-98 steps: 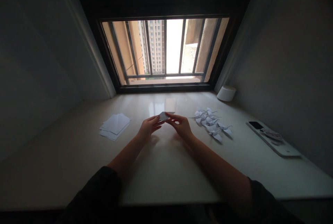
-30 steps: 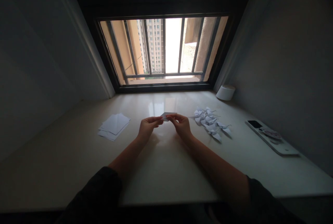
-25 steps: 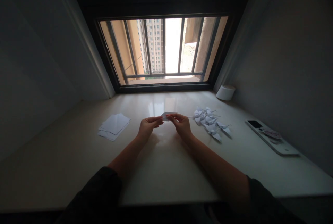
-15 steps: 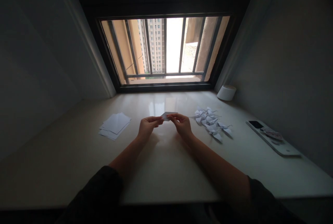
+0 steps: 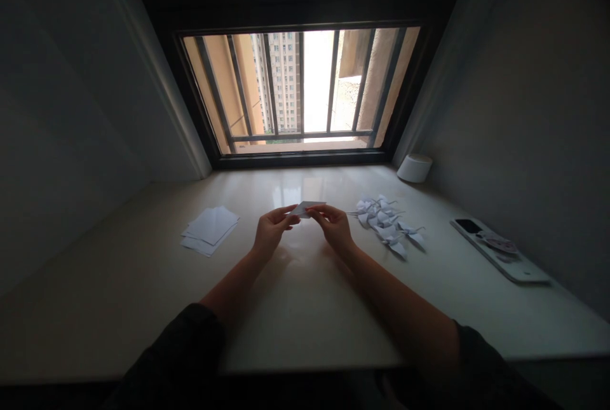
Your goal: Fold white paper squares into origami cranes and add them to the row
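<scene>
A small piece of folded white paper (image 5: 303,208) is held up between my two hands, above the middle of the pale tabletop (image 5: 305,308). My left hand (image 5: 272,227) pinches its left end between thumb and fingers. From the other side, my right hand (image 5: 332,224) grips it with the thumb in front and fingers behind. The fingers cover part of the paper, so its full shape is hidden. Close to my right hand lies a cluster of several folded paper cranes (image 5: 387,225).
Loose white paper sheets (image 5: 210,229) lie in a stack on the left. A phone in a pale case (image 5: 505,257) rests at the right, and a white rounded object (image 5: 414,169) stands in the back right corner. Behind the table is a barred window (image 5: 302,92).
My left fingers have shifted slightly on the paper, the thumb a little lower and more of the paper's left part showing. The right hand has barely moved.
</scene>
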`<state>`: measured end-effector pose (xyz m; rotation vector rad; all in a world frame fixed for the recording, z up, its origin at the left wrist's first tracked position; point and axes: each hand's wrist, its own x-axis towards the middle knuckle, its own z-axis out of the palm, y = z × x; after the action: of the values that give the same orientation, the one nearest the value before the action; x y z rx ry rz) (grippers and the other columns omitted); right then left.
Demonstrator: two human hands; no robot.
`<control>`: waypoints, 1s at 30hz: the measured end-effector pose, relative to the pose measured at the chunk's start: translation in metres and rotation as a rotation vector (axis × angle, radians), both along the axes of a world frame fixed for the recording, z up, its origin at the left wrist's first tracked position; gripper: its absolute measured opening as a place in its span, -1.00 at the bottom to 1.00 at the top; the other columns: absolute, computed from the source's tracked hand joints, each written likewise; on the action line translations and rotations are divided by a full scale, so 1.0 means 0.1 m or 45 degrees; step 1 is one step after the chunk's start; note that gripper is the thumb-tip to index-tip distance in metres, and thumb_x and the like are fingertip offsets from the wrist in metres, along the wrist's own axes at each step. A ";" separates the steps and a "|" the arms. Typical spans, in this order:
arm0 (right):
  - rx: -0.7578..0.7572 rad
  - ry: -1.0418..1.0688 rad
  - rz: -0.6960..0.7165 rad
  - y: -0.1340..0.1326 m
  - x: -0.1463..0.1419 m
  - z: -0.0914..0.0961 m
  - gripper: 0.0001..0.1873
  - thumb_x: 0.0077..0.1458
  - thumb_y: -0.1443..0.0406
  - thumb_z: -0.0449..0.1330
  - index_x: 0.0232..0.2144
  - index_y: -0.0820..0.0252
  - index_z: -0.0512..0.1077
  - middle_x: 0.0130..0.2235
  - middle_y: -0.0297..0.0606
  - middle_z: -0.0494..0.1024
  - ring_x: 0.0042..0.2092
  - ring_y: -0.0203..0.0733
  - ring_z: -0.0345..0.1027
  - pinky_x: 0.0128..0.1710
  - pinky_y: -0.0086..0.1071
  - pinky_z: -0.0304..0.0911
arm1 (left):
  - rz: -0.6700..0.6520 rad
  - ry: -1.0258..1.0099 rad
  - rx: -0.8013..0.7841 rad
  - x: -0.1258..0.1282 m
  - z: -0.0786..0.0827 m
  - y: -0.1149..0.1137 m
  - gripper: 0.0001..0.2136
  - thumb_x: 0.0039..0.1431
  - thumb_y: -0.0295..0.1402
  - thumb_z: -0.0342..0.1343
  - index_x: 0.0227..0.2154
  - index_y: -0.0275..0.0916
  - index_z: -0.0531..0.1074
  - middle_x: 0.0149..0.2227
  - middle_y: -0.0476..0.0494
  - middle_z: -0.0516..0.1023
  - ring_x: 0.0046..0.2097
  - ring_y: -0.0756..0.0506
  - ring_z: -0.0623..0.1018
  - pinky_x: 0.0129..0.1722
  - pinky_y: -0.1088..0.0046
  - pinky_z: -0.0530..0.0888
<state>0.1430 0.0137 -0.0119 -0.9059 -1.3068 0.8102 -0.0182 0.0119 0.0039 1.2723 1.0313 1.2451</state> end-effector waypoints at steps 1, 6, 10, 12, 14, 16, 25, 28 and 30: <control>0.002 0.003 0.004 0.00 0.00 0.00 -0.84 -0.05 0.17 0.26 -0.43 0.10 0.55 -0.35 -0.28 0.61 -0.26 -0.09 0.45 -0.22 -0.25 0.29 | 0.011 -0.015 -0.009 0.00 -0.01 0.00 -0.55 -0.16 -0.18 0.29 -0.16 -0.28 0.50 -0.33 -0.23 0.61 -0.27 -0.16 0.58 -0.33 0.40 0.41; 0.008 0.066 0.040 0.00 -0.01 -0.02 -0.83 -0.05 0.17 0.26 -0.39 0.08 0.56 -0.30 -0.27 0.61 -0.22 -0.09 0.45 -0.20 -0.24 0.32 | 0.056 -0.051 -0.017 0.03 -0.05 0.02 -0.56 -0.17 -0.20 0.30 -0.18 -0.28 0.52 -0.36 -0.22 0.61 -0.28 -0.16 0.58 -0.32 0.39 0.42; -0.030 0.094 0.055 0.00 -0.03 -0.03 -0.80 -0.08 0.15 0.27 -0.38 0.09 0.56 -0.33 -0.27 0.60 -0.28 -0.12 0.46 -0.23 -0.25 0.35 | 0.098 -0.074 -0.014 0.04 -0.05 0.01 -0.56 -0.19 -0.23 0.32 -0.18 -0.27 0.52 -0.35 -0.22 0.61 -0.27 -0.16 0.58 -0.31 0.38 0.42; -0.056 0.114 0.065 0.01 -0.03 -0.03 -0.79 -0.10 0.15 0.27 -0.39 0.10 0.56 -0.36 -0.27 0.60 -0.30 -0.13 0.46 -0.24 -0.24 0.36 | 0.105 -0.073 -0.007 0.04 -0.05 0.01 -0.57 -0.19 -0.24 0.32 -0.18 -0.27 0.52 -0.35 -0.22 0.62 -0.27 -0.15 0.57 -0.30 0.38 0.42; -0.061 0.142 0.084 0.02 -0.03 -0.04 -0.81 -0.11 0.16 0.28 -0.41 0.10 0.56 -0.37 -0.28 0.60 -0.30 -0.13 0.46 -0.24 -0.24 0.36 | 0.108 -0.075 -0.001 0.05 -0.05 0.01 -0.58 -0.19 -0.25 0.32 -0.19 -0.27 0.53 -0.35 -0.21 0.62 -0.27 -0.14 0.57 -0.29 0.37 0.42; -0.056 0.161 0.102 0.03 -0.03 -0.05 -0.83 -0.12 0.17 0.29 -0.43 0.10 0.55 -0.37 -0.29 0.60 -0.29 -0.13 0.46 -0.22 -0.24 0.36 | 0.114 -0.079 0.006 0.05 -0.05 0.01 -0.59 -0.19 -0.26 0.32 -0.20 -0.26 0.53 -0.35 -0.21 0.62 -0.28 -0.14 0.57 -0.29 0.37 0.42; -0.063 0.152 0.052 0.03 -0.03 -0.03 -0.81 -0.10 0.15 0.29 -0.43 0.12 0.55 -0.34 -0.27 0.60 -0.27 -0.10 0.46 -0.19 -0.22 0.36 | 0.145 -0.028 0.115 0.07 -0.03 -0.01 -0.63 -0.19 -0.28 0.32 -0.22 -0.24 0.55 -0.36 -0.17 0.62 -0.31 -0.12 0.56 -0.25 0.33 0.44; -0.061 0.178 0.051 0.02 -0.03 -0.02 -0.82 -0.11 0.16 0.29 -0.44 0.12 0.55 -0.34 -0.27 0.60 -0.27 -0.10 0.47 -0.19 -0.23 0.35 | 0.145 -0.020 0.161 0.07 -0.03 -0.03 -0.63 -0.17 -0.28 0.31 -0.22 -0.24 0.54 -0.33 -0.17 0.62 -0.28 -0.13 0.56 -0.21 0.32 0.44; -0.053 0.180 0.041 0.01 -0.03 -0.02 -0.82 -0.11 0.16 0.30 -0.44 0.13 0.55 -0.33 -0.26 0.60 -0.27 -0.10 0.47 -0.19 -0.22 0.35 | 0.149 -0.028 0.166 0.08 -0.02 -0.03 -0.63 -0.18 -0.27 0.32 -0.22 -0.24 0.55 -0.32 -0.17 0.62 -0.28 -0.13 0.56 -0.21 0.32 0.44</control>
<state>0.1401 0.0149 -0.0139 -0.8468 -1.1876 0.9129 -0.0107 0.0088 0.0016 1.3094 1.0349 1.4318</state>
